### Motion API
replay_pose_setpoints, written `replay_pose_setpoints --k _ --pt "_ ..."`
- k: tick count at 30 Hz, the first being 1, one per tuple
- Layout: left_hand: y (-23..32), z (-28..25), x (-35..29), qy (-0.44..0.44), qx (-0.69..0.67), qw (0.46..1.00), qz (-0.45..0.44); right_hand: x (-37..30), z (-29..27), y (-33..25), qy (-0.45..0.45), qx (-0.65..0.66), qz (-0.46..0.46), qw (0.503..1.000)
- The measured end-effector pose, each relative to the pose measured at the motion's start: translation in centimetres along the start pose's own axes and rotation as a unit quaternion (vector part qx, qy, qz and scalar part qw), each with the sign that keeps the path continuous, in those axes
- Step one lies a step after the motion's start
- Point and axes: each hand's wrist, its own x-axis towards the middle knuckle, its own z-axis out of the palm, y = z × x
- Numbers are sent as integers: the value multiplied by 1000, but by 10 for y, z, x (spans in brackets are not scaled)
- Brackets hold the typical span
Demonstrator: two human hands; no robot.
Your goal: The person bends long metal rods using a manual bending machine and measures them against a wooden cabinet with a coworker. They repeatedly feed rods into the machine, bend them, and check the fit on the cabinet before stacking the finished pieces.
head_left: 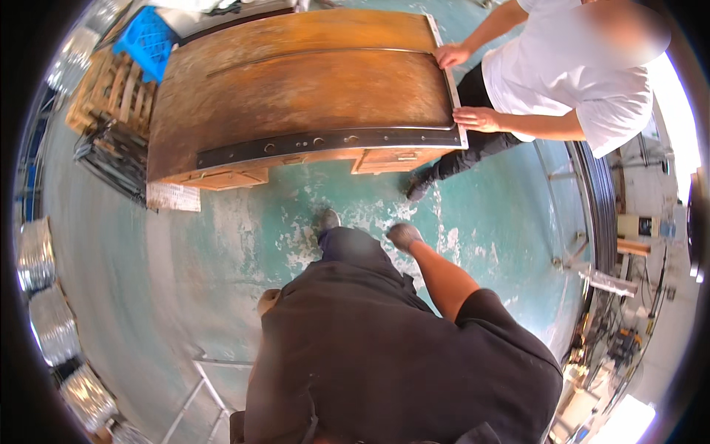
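My right hand (404, 236), in what looks like a grey glove, hangs in front of me over the green floor, apart from the desk. Its fingers are too unclear to read. At my left side only a small part of my left hand (268, 300) shows beside my dark shirt; its fingers are hidden. Ahead stands a worn wooden desk (310, 81) with drawers and a dark metal strip (296, 144) along its near edge. A co-worker in a white shirt rests one hand (452, 55) and the other hand (477, 118) on the desk's right edge.
A blue plastic crate (148, 43) and wooden pallets (118, 92) stand left of the desk. Silvery wrapped stacks (53, 325) line the left wall. A metal frame (203, 385) stands at my lower left. Long dark bars (592, 200) and shelving are on the right.
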Motion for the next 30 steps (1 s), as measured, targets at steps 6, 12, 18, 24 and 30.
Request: replay_pose_setpoints --k 6,12,18,24,30 --pt "55 -64 56 -16 -15 998 51 87 -53 -68 125 14 -116 985" --pt "120 -134 98 -32 -67 997 -24 57 -82 -89 132 55 -5 990" --pt "112 -163 179 -84 95 983 135 -41 15 -77 70 165 217 960" --pt "131 -216 262 -133 115 972 157 -89 34 -184 62 389 459 796" --pt "136 -267 325 -107 127 974 156 -100 65 -260 109 304 339 884"
